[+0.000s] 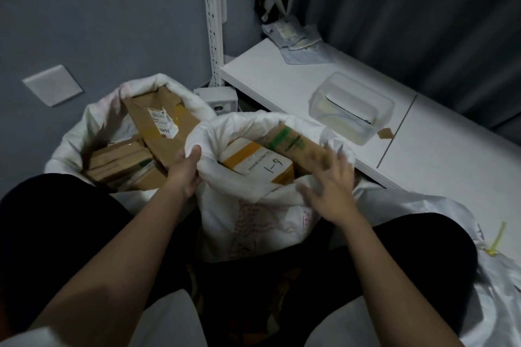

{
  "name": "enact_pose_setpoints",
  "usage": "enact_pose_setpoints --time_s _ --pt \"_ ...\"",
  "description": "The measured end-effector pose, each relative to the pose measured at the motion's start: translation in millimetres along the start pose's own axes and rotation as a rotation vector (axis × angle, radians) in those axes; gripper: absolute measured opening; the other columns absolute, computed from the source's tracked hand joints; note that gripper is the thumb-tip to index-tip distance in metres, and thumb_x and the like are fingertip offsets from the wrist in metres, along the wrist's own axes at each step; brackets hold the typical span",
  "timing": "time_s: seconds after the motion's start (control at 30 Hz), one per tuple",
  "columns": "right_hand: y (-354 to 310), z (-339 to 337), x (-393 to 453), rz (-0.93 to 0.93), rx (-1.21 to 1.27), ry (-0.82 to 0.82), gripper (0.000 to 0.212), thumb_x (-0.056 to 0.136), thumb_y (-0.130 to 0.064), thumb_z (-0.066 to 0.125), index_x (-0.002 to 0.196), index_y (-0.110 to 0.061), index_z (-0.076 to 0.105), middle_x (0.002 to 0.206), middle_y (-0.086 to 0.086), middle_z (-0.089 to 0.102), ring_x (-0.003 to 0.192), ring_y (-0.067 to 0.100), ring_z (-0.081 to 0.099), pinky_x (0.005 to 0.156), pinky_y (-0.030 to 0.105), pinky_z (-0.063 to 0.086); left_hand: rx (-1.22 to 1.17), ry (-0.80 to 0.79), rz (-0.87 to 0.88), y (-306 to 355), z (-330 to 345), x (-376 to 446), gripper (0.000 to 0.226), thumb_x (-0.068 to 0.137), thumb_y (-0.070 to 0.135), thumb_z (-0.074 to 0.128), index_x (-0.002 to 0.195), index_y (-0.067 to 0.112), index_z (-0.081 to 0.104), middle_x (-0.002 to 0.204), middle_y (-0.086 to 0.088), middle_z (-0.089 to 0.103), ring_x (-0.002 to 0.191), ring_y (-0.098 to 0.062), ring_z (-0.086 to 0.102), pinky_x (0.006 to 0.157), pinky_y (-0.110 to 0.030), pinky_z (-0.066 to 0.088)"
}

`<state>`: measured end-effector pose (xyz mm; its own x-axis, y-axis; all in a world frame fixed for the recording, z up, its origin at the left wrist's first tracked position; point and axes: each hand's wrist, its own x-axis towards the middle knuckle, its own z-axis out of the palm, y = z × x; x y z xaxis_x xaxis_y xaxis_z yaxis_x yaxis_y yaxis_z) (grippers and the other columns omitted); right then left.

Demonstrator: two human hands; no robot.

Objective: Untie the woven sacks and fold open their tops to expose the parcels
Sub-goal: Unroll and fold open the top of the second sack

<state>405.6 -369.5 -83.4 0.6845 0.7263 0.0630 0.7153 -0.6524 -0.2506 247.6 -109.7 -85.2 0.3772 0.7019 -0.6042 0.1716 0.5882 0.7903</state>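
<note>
Your left hand (184, 170) is gripping the rolled-down rim of the white woven sack (253, 214) standing between your knees, thumb over the fold and fingers curled under the fabric. Your right hand (328, 191) is hovering at the opposite side of that rim with its fingers spread; it is blurred, so you cannot tell whether the fingertips are touching the cloth. Between your two hands the sack's mouth is gaping open, showing a yellow-and-white cardboard parcel marked with handwritten figures (258, 163), and just beyond your right hand's fingers a long brown cardboard box with green printing (298, 144) is leaning out over the rim. Beyond and outward of your left hand a second white woven sack (93, 127) is sitting with its top already folded back, exposing brown cardboard parcels (158, 127), one of them bearing a white label. Past your right hand a white shelf (282, 76) is carrying a clear plastic tub (352, 107). Near your right elbow a third white sack (439, 205) is lying with a yellow tie (496, 242) on it.
</note>
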Motion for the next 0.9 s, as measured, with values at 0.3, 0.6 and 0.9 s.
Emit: enact_pose_setpoints --time_s 0.3,0.6,0.9 --pt "-34.9 30.0 14.0 -0.527 0.131 0.054 0.010 0.079 -0.020 0.059 0.082 -0.011 0.055 0.079 0.010 0.056 0.063 0.027 0.056 0.045 0.029 0.039 0.143 0.031 -0.088 -4.1 3.8 -9.3 0.092 0.080 0.054 0.065 0.149 0.027 0.011 0.145 -0.008 0.035 0.111 -0.033 0.054 0.074 -0.044 0.057" --pt "-51.3 27.1 -0.5 -0.278 0.492 -0.215 0.030 0.080 -0.057 0.058 0.076 -0.027 0.052 0.084 -0.010 0.047 0.079 0.008 0.047 0.069 0.023 0.035 -0.173 -0.167 -0.044 -32.9 16.6 -15.9 0.065 0.093 -0.002 0.050 0.147 0.021 0.022 0.142 -0.016 0.041 0.107 -0.030 0.056 0.069 -0.039 0.054" --pt "-105.8 65.8 8.9 -0.366 0.255 0.005 0.043 0.069 -0.015 0.075 0.090 -0.022 0.039 0.085 0.005 0.052 0.065 0.016 0.049 0.052 0.024 0.028 0.132 -0.234 -0.177 -27.1 4.0 -12.6 0.075 0.089 0.036 0.063 0.148 0.027 0.018 0.142 -0.008 0.043 0.116 -0.031 0.055 0.071 -0.038 0.054"
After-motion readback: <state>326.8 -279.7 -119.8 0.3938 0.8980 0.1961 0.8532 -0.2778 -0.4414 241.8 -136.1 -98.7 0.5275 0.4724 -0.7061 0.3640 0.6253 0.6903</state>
